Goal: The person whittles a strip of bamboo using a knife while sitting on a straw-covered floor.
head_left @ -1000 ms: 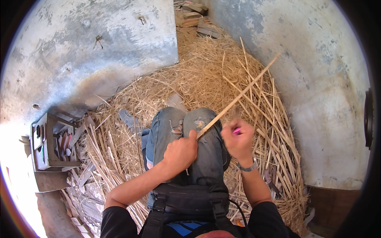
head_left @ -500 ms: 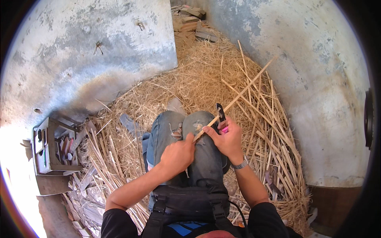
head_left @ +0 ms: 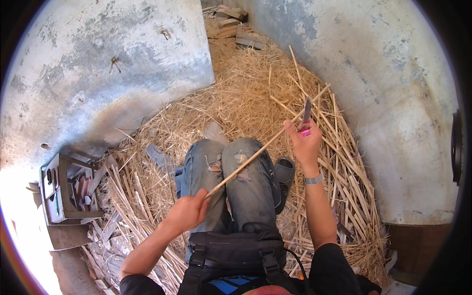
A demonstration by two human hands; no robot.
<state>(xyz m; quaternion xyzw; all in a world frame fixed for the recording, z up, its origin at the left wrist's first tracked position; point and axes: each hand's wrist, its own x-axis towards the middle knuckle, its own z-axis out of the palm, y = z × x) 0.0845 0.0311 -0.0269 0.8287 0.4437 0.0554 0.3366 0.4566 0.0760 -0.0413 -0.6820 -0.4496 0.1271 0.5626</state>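
Note:
A long, thin bamboo strip [head_left: 248, 161] slants over my knees, its near end gripped in the closed fingers of my left hand [head_left: 188, 212] above my left thigh. Out past my right knee, my right hand [head_left: 306, 150] is closed on a knife [head_left: 308, 110] whose blade points up and away; a bit of pink shows at its handle. The knife and thumb are up against the far part of the strip. Where exactly the blade touches the strip is too small to tell.
Straw-like shavings [head_left: 236, 93] cover the floor in front. Piled strips [head_left: 351, 196] lie at the right, and more strips [head_left: 140, 204] at the left. A small wooden cabinet [head_left: 78, 215] stands at far left. Worn walls [head_left: 388, 98] rise on both sides. A sandal [head_left: 283, 179] shows beside my right knee.
My hands have moved apart: the right one went up and right with the knife, the left one down and left with the strip's end. More of the strip lies between them.

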